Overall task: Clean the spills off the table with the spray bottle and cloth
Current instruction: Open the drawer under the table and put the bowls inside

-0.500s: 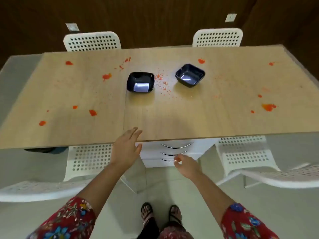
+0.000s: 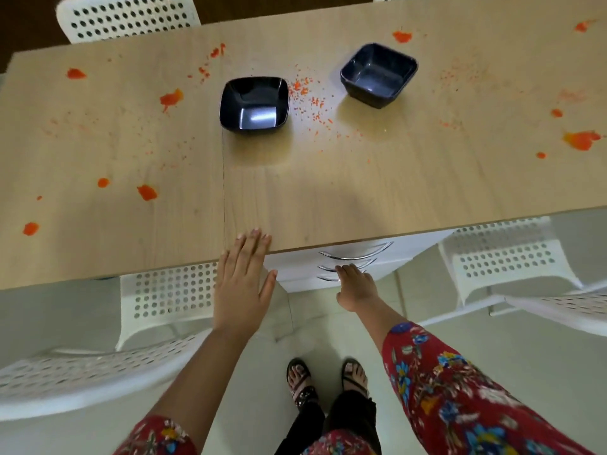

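The light wooden table [image 2: 361, 198] carries orange spills: blots at the left [image 2: 146, 192], a splash at the far right [image 2: 581, 140] and fine crumbs [image 2: 308, 96] between the two bowls. No spray bottle or cloth is in view. My left hand [image 2: 243, 284] is flat with fingers apart, and its fingertips rest on the table's near edge. My right hand [image 2: 356, 289] reaches under the table, with its fingers curled onto a chrome drawer handle [image 2: 331, 278] of the white drawer unit [image 2: 387, 267].
Two empty dark square bowls [image 2: 254, 105] [image 2: 377, 73] stand mid-table. White perforated chairs sit at the near left [image 2: 164, 297], the near right [image 2: 512, 264] and the far side [image 2: 128, 18]. My sandalled feet [image 2: 328, 379] stand on the pale floor.
The view has come closer to the table. My left hand has slid forward so that its fingertips lie on the table edge. My right hand stays at the drawer handles.
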